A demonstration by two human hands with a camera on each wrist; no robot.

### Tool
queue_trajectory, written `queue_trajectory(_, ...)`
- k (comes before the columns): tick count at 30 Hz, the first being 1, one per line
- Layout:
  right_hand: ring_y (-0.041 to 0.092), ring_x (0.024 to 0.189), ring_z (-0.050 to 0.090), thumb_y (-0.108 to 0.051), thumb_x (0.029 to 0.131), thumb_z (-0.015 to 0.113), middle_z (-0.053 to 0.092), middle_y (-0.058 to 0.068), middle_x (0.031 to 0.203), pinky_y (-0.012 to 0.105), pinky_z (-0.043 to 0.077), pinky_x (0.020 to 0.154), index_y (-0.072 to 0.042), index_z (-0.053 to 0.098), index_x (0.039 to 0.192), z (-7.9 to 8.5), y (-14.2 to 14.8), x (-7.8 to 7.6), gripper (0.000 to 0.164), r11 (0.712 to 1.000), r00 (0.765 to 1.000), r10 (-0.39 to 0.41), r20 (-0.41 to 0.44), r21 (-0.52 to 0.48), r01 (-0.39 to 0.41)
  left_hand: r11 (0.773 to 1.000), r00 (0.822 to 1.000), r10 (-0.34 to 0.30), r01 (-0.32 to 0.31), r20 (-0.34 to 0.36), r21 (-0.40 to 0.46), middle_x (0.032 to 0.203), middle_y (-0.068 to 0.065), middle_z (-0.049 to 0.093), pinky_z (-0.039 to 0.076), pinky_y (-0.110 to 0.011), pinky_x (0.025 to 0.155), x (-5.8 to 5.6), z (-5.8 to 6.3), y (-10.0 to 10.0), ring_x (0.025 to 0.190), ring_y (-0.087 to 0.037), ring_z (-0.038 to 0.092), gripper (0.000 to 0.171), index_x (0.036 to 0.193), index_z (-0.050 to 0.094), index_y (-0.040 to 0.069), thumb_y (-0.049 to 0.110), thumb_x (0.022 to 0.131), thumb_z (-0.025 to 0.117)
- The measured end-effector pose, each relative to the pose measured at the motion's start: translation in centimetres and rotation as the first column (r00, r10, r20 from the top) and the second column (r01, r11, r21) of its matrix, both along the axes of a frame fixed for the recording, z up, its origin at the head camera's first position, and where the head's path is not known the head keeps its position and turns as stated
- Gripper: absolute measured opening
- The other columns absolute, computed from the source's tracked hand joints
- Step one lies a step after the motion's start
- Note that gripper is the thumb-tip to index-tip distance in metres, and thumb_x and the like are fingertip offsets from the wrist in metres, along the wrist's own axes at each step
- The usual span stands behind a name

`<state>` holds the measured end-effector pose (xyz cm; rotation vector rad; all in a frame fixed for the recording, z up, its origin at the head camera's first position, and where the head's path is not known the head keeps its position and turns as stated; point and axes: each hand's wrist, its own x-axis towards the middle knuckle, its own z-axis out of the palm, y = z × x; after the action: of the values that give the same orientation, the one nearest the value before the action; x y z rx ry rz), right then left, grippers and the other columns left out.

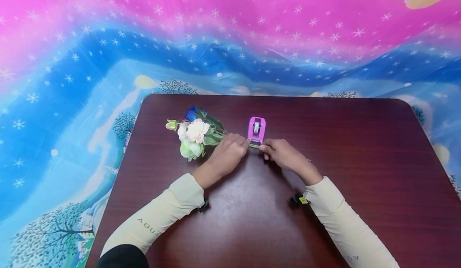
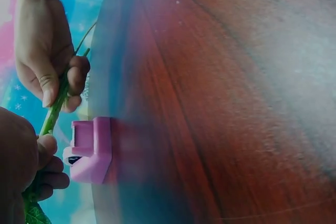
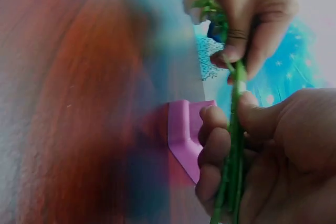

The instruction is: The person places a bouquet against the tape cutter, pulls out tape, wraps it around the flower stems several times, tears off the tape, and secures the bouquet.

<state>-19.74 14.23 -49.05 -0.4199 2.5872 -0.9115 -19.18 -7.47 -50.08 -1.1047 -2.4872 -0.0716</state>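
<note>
Counter of dark wood (image 1: 367, 172) lies beneath everything; over its far left part the flower bunch (image 1: 197, 131) is already gathered, pointing left. The left hand (image 1: 230, 148) clamps the stems (image 3: 237, 145), and the right hand (image 1: 284, 154) pinches them farther right, just near of the pink tape dispenser (image 2: 94, 153). A pale patch (image 3: 242, 85) between the hands may be tape, so binding seems begun; finishing it and letting go look left to do.

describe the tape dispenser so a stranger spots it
Look at the dark reddish-brown table. Just beyond the gap between the left hand and right hand sits the tape dispenser. Its boxy, bright pink body sets it apart from the bouquet to its left.
</note>
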Motion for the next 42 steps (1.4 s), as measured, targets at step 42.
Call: queue_trajectory(42, 0.015, 0.066, 0.052, -0.026, 0.101, 0.064, 0.062, -0.001, 0.075, 0.032, 0.045, 0.064, -0.010, 0.067, 0.099, -0.9, -1.1, 1.1, 0.016, 0.993, 0.967, -0.117, -0.227, -0.004, 0.119, 0.997, 0.995, 0.056, -0.052, 0.088, -0.054, 0.088, 0.000, 0.075, 0.055, -0.031, 0.068, -1.2, 0.3, 0.0, 0.075, -0.018, 0.069, 0.011, 0.095, 0.074, 0.010, 0.006, 0.093, 0.065)
